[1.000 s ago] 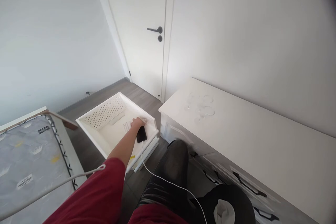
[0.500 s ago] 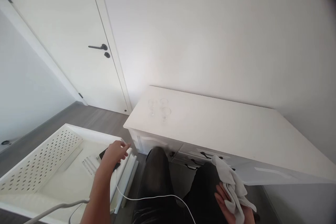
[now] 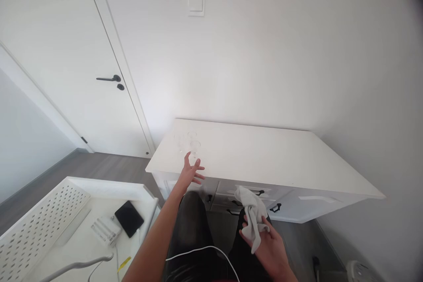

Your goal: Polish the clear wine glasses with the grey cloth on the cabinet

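Note:
My left hand (image 3: 191, 175) reaches over the front edge of the white cabinet (image 3: 264, 152), fingers spread and nothing in them. Its fingertips are nearest to a clear stemmed glass (image 3: 195, 145); whether they touch it I cannot tell. Beside that glass on the cabinet top stand other clear glasses (image 3: 180, 141), faint against the white. Low in front of the cabinet, my right hand (image 3: 269, 242) holds a crumpled white cloth (image 3: 253, 216), which hangs over the fingers.
At the left stands a white tray-like table (image 3: 105, 185) with a perforated panel, a black tablet (image 3: 129, 219), a white box-like item (image 3: 105, 230) and a yellow tag (image 3: 124, 264). A white cable (image 3: 194, 251) crosses my legs. Black handles (image 3: 276, 207) stick out from the cabinet front.
My left hand has moved from above the tray-like table, rightward and up to the glasses. My right hand with the cloth has shifted left. The view has turned slightly right and up.

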Motion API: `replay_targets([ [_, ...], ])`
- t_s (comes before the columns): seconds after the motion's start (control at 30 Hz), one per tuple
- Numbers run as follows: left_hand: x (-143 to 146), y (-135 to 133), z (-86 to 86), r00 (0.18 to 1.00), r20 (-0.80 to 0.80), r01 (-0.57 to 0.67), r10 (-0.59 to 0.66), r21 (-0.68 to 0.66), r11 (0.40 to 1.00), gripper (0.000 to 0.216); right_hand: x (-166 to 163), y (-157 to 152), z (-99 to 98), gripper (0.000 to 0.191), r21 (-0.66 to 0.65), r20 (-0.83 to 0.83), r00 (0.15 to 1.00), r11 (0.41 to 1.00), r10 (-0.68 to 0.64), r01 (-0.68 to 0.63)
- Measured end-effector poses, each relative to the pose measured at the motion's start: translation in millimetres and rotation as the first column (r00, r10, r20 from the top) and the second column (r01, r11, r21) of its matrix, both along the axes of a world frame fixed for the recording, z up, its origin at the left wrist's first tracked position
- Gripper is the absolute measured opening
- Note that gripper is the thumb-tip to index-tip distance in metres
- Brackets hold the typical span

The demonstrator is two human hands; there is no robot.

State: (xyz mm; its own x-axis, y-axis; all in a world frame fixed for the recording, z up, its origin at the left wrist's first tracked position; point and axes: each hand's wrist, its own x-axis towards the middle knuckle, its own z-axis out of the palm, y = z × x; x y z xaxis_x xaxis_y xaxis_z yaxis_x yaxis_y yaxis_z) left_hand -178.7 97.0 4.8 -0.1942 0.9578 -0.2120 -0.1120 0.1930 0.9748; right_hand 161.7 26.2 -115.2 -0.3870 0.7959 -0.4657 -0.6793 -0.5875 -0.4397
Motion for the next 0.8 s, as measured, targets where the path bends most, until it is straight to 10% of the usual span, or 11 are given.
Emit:
replay_targets([
  [0.2, 6.4, 33.2, -23.0, 0.969, 0.163, -0.187, 0.186, -0.014, 0.982, 0.11, 9.1, -17.1, -8.7, 0.042, 0.058, 0.05, 0.999, 0.998, 0.006, -0.009],
  [0.47, 9.4, 64.0, -42.0, 0.888, 0.45, -0.188, 0.098, 0.161, 0.969, 0.059, 29.6, -17.0, -32.5, 0.058, -0.051, 0.23, 0.973, 0.999, 0.003, 0.009],
  [0.63, 49.1, 25.7, -48.2, 0.855, 0.509, -0.218, 0.097, 0.184, 0.958, 0.059, 31.7, -4.9, -34.0, 0.048, 0.003, 0.401, 0.916, 1.0, 0.022, -0.026],
  [0.8, 107.1, -50.8, -63.8, 0.962, 0.256, -0.156, 0.097, 0.22, 0.963, 0.06, 12.5, 8.6, 16.9, 0.042, 0.373, 0.614, 0.759, 0.927, -0.215, -0.039],
])
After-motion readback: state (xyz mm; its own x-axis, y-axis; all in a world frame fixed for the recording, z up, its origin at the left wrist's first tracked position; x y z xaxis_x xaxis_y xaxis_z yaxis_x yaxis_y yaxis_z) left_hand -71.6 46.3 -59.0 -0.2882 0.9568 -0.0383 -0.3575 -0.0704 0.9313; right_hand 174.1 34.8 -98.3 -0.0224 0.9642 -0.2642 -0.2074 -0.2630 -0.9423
